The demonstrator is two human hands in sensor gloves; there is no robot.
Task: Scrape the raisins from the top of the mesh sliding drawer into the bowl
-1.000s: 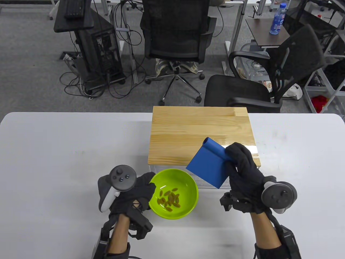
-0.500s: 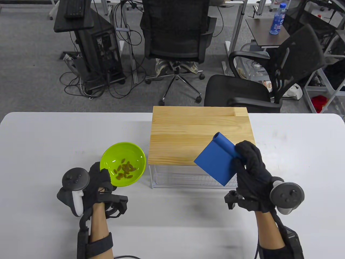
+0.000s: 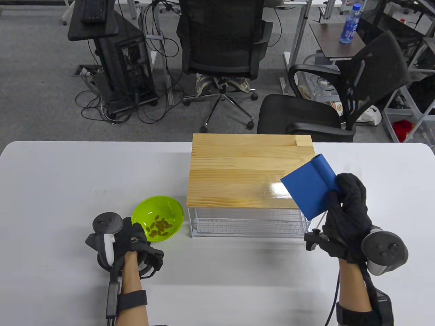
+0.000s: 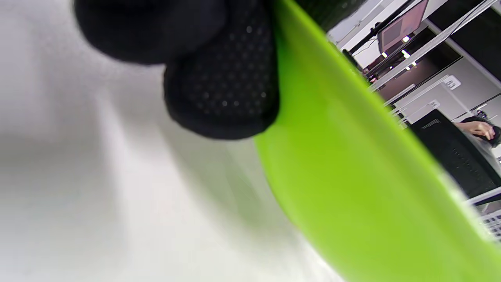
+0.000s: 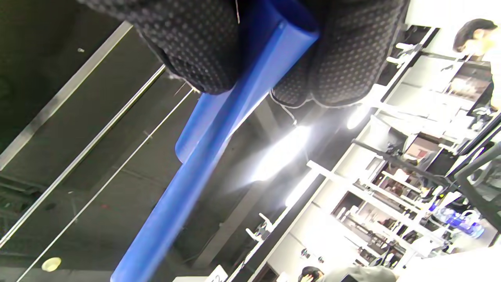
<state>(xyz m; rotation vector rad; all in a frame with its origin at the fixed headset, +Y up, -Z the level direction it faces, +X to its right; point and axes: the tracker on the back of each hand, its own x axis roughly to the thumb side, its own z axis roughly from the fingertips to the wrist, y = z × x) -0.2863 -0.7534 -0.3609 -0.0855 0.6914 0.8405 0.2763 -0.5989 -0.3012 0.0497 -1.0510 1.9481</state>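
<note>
Two gloved hands work at the white table (image 3: 68, 176) in the table view; the left hand (image 3: 131, 237) holds the green bowl (image 3: 170, 207) by its near-left rim, fingers curled on that edge; the bowl sits low at the table, just left of the drawer's (image 3: 248, 222) front corner and apart from it; raisins (image 3: 159, 227) lie clustered in the bowl's bottom, just beyond the fingertips; the drawer's wooden top (image 3: 244, 169) is bare of raisins, with the white mesh basket showing under its near edge; the right hand (image 3: 346, 214) grips the blue scraper (image 3: 311, 190) by its rolled handle, fingers wrapped round it, the blade raised over the top's near-right corner and slanting down toward the left; whether the blade touches the wood I cannot tell.

In the left wrist view, one fingertip (image 4: 223, 90) presses against the outside of the bowl (image 4: 352, 196); the green wall runs diagonally across the frame above the blurred table (image 4: 78, 196); the raisins are hidden here.

In the right wrist view, the fingers (image 5: 195, 43) close on the scraper (image 5: 203, 149) from both sides, its handle clamped between them at the top; the blade runs edge-on down and to the left, away from the fingers; shelving stands behind, blurred.
</note>
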